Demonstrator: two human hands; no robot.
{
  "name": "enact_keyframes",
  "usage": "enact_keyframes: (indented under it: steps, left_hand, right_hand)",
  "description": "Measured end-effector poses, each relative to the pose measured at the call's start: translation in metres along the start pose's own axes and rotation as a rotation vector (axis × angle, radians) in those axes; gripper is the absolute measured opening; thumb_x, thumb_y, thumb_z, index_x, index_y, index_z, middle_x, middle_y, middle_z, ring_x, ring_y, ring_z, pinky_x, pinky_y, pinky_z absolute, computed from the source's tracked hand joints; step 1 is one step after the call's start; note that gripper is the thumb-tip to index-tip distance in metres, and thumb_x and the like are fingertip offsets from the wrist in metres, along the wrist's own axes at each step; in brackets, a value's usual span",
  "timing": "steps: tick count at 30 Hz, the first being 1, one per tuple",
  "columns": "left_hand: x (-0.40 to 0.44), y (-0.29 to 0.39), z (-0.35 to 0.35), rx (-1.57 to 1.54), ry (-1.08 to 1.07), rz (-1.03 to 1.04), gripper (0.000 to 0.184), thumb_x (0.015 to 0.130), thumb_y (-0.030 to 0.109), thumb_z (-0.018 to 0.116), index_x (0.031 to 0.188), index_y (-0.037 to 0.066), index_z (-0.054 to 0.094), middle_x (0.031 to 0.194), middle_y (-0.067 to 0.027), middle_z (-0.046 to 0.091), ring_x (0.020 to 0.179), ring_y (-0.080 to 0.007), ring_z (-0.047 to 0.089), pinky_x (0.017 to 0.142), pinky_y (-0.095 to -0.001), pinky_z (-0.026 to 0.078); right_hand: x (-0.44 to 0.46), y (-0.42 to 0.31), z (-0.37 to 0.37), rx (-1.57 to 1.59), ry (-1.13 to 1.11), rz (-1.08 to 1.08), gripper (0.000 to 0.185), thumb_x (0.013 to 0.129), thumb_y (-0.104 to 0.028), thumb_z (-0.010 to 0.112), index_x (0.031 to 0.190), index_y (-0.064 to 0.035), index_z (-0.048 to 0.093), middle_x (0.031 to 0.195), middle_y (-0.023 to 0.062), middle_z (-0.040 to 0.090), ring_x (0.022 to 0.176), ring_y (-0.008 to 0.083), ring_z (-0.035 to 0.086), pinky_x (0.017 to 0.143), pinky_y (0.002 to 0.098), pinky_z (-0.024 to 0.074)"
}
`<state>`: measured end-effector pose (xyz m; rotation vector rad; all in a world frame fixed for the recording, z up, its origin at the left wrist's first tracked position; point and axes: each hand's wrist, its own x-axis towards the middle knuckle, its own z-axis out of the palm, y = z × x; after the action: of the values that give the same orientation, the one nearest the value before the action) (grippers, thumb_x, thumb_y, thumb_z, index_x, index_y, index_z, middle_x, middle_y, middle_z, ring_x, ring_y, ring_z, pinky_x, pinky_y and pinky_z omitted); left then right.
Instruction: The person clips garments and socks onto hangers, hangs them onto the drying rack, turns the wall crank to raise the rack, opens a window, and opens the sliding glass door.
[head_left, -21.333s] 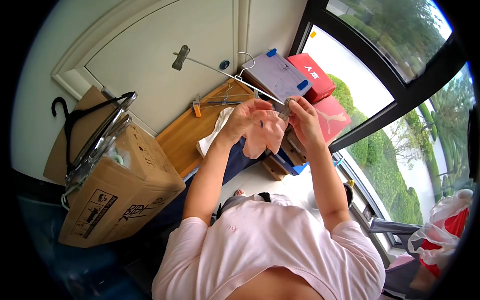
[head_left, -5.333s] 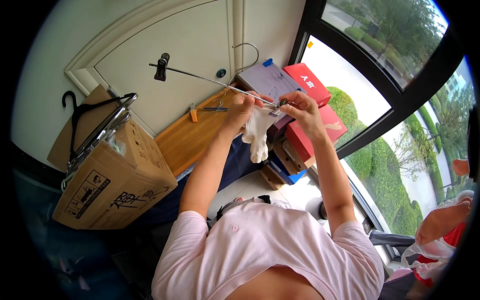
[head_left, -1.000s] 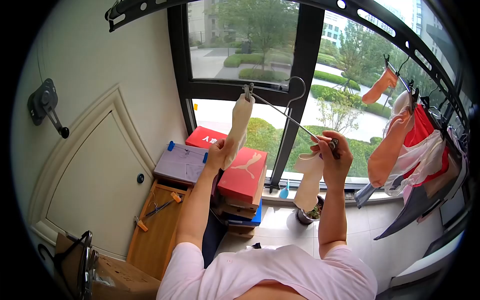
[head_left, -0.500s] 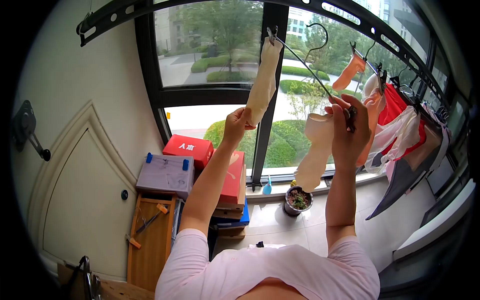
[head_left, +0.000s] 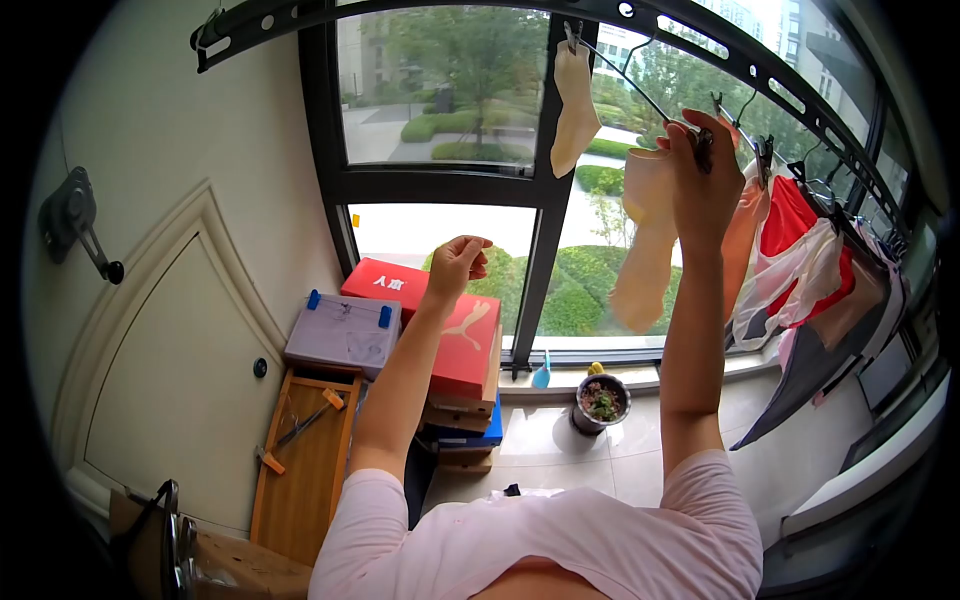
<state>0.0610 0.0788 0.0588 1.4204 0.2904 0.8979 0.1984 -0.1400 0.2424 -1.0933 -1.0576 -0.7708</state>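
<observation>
A clip hanger (head_left: 640, 90) hangs in front of the window with a cream sock (head_left: 574, 115) in its left-end clip. My right hand (head_left: 703, 185) is closed around the clip (head_left: 706, 150) at the hanger's other end. A second cream sock (head_left: 648, 240) hangs down beside that hand; its cuff's fastening is hidden behind my fingers. Lower and to the left, my left hand (head_left: 460, 268) is raised with its fingers curled together, apart from the first sock, and nothing shows in it.
A black perforated rail (head_left: 480, 12) arches overhead. Laundry on hangers, including a red garment (head_left: 785, 225), hangs at the right. Red shoe boxes (head_left: 465, 345), a lilac box (head_left: 345, 335) and a wooden cabinet (head_left: 305, 470) stand at the left. A potted plant (head_left: 602, 400) sits on the floor.
My left hand has let go of the left sock and dropped away from it. That sock now hangs freely from its clip. My right hand has moved slightly up, still at the hanger's clip.
</observation>
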Motion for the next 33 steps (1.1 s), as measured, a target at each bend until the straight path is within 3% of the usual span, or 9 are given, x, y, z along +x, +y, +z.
enact_keyframes:
  steps: [9,13,15,17,18,21,24,29,33]
  left_hand:
    - [-0.03,-0.024,-0.014,0.003,-0.006,-0.131,0.022,0.089,0.02,0.049,0.088,0.003,0.062,0.065,0.0005,0.055,0.055,-0.0061,0.052,0.053,-0.0192,0.046]
    - [-0.039,-0.039,-0.023,-0.02,-0.018,-0.181,0.021,0.089,0.019,0.049,0.087,0.002,0.062,0.065,0.0006,0.055,0.055,-0.0059,0.052,0.053,-0.0197,0.046]
    - [-0.046,-0.042,-0.027,-0.009,-0.008,-0.217,0.021,0.088,0.019,0.049,0.087,0.002,0.062,0.065,0.0005,0.055,0.055,-0.006,0.052,0.053,-0.02,0.046]
    - [-0.051,-0.048,-0.032,0.001,0.005,-0.241,0.022,0.088,0.02,0.049,0.087,0.002,0.062,0.065,0.0004,0.055,0.055,-0.0062,0.052,0.053,-0.0201,0.046]
    - [-0.054,-0.051,-0.036,0.014,0.012,-0.257,0.022,0.088,0.02,0.049,0.087,0.002,0.062,0.066,0.0004,0.055,0.055,-0.0065,0.052,0.053,-0.0201,0.046]
    - [-0.06,-0.059,-0.05,-0.014,0.038,-0.286,0.023,0.089,0.024,0.05,0.088,0.004,0.061,0.066,0.001,0.055,0.056,-0.007,0.054,0.055,-0.0209,0.047]
    - [-0.065,-0.068,-0.063,-0.043,0.079,-0.295,0.026,0.089,0.024,0.048,0.087,0.002,0.062,0.065,0.0002,0.055,0.055,-0.0069,0.052,0.053,-0.0197,0.046]
    - [-0.076,-0.068,-0.077,-0.047,0.095,-0.309,0.027,0.09,0.024,0.047,0.087,0.001,0.062,0.065,0.0,0.055,0.055,-0.007,0.053,0.052,-0.0194,0.045]
    - [-0.087,-0.068,-0.093,-0.063,0.078,-0.31,0.026,0.09,0.026,0.048,0.087,0.004,0.062,0.065,0.0014,0.056,0.054,-0.0071,0.054,0.053,-0.0189,0.046]
  right_hand:
    - [0.007,-0.002,0.002,-0.12,-0.035,0.008,0.025,0.078,-0.013,0.064,0.101,-0.0054,0.057,0.066,0.0069,0.063,0.065,0.0116,0.064,0.058,0.0212,0.0463]
    - [0.006,-0.01,-0.006,-0.279,0.036,-0.052,0.037,0.075,-0.018,0.068,0.109,-0.0086,0.055,0.072,0.0069,0.064,0.072,0.009,0.063,0.06,0.0207,0.0461]
    - [0.0,-0.016,-0.007,-0.254,-0.001,0.029,0.044,0.074,-0.02,0.069,0.114,-0.0082,0.053,0.086,0.0094,0.064,0.081,0.0126,0.062,0.069,0.0232,0.0475]
    - [-0.009,-0.024,-0.005,-0.382,0.096,-0.235,0.052,0.074,-0.022,0.069,0.12,-0.0081,0.048,0.106,0.0125,0.058,0.096,0.0185,0.058,0.079,0.0277,0.0466]
    - [-0.017,-0.028,-0.007,-0.42,0.062,-0.227,0.057,0.075,-0.024,0.068,0.124,-0.0071,0.044,0.124,0.0137,0.046,0.111,0.0234,0.049,0.089,0.0329,0.0422]
    - [-0.052,-0.061,-0.014,-0.564,0.172,-0.481,0.049,0.08,-0.019,0.06,0.123,-0.0047,0.042,0.124,0.0148,0.046,0.117,0.0294,0.042,0.095,0.0419,0.0379]
    - [-0.096,-0.073,-0.018,-0.212,0.057,-0.683,0.037,0.079,-0.01,0.057,0.114,-0.0055,0.048,0.118,0.0146,0.05,0.111,0.0302,0.047,0.091,0.0407,0.0423]
    - [-0.157,-0.051,0.054,0.129,-0.365,-0.448,0.016,0.074,-0.003,0.061,0.089,-0.0043,0.059,0.082,0.0099,0.063,0.078,0.0261,0.061,0.07,0.0338,0.0501]
    - [-0.181,0.026,0.108,0.046,-0.446,-0.015,0.012,0.077,-0.004,0.058,0.089,-0.003,0.06,0.085,0.01,0.063,0.077,0.0245,0.061,0.067,0.0319,0.0488]
